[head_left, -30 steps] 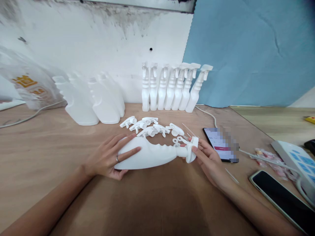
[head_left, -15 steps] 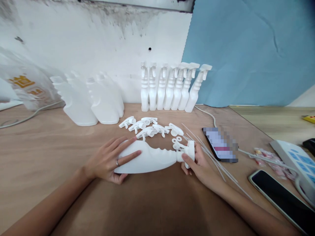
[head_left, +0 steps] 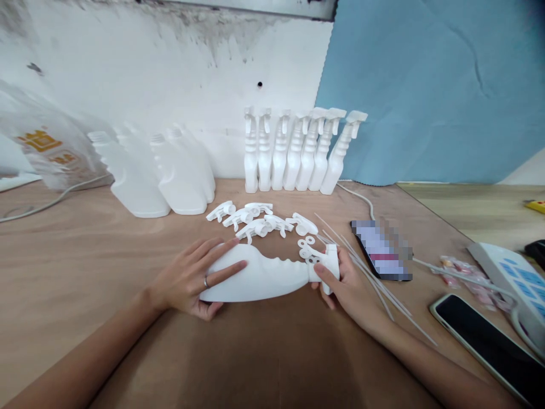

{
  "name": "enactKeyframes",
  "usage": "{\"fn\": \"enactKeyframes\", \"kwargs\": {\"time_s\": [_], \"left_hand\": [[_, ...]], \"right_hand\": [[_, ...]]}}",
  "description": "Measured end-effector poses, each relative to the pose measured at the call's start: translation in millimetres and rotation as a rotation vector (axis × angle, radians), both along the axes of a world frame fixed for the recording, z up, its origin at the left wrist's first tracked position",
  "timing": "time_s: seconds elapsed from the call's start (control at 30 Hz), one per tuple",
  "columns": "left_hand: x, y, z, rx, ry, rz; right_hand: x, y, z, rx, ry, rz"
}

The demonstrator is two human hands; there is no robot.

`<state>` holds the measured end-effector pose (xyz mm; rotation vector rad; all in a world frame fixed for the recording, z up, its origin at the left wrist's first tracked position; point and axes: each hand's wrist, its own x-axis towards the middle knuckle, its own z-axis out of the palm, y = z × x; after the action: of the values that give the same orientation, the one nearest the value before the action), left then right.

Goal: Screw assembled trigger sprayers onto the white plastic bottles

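Note:
A white spray bottle (head_left: 259,278) lies sideways above the table, its base to the left and its neck to the right. My left hand (head_left: 191,278), with a ring on one finger, is wrapped round the base end. At the neck, my right hand (head_left: 344,284) grips the white trigger sprayer head (head_left: 330,264) with thumb and fingers. Just behind the bottle lie several loose trigger sprayer heads (head_left: 255,228). Small white ring washers (head_left: 304,250) are partly hidden behind the sprayer head. Thin white dip tubes (head_left: 374,281) lie to the right of my right hand.
Several bottles with sprayers (head_left: 293,159) stand in a row by the wall. Uncapped white bottles (head_left: 183,176) stand at back left beside a plastic bag (head_left: 55,147). To the right are a lit phone (head_left: 378,250), a dark phone (head_left: 485,346), small packets (head_left: 472,281) and a power strip (head_left: 515,284).
The bottle and both hands have shifted very slightly right. The sprayer head has turned a little at the neck, and the fingers of my right hand have moved slightly.

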<state>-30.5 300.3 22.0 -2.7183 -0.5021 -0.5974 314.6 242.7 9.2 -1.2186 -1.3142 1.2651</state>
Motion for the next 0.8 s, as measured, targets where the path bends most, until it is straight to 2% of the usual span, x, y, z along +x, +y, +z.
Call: {"fn": "enactKeyframes", "kwargs": {"time_s": [0.17,0.27,0.4,0.53,0.8], "left_hand": [[0.7,-0.6,1.5,-0.006,0.011,0.014],[0.6,-0.7,1.7,-0.018,0.0,0.003],[0.2,-0.2,1.2,-0.024,-0.006,0.013],[-0.3,-0.5,0.5,-0.068,-0.014,-0.003],[-0.9,1.1,-1.4,-0.147,-0.025,0.016]], "right_hand": [[0.3,0.8,-0.8,0.012,0.041,0.039],[-0.4,1.0,2.8,-0.02,0.014,0.008],[-0.8,-1.0,8.1,-0.02,0.021,0.053],[-0.2,-2.9,8.3,-0.017,-0.006,0.015],[1.7,-0.4,7.0,-0.127,0.039,0.075]]}}
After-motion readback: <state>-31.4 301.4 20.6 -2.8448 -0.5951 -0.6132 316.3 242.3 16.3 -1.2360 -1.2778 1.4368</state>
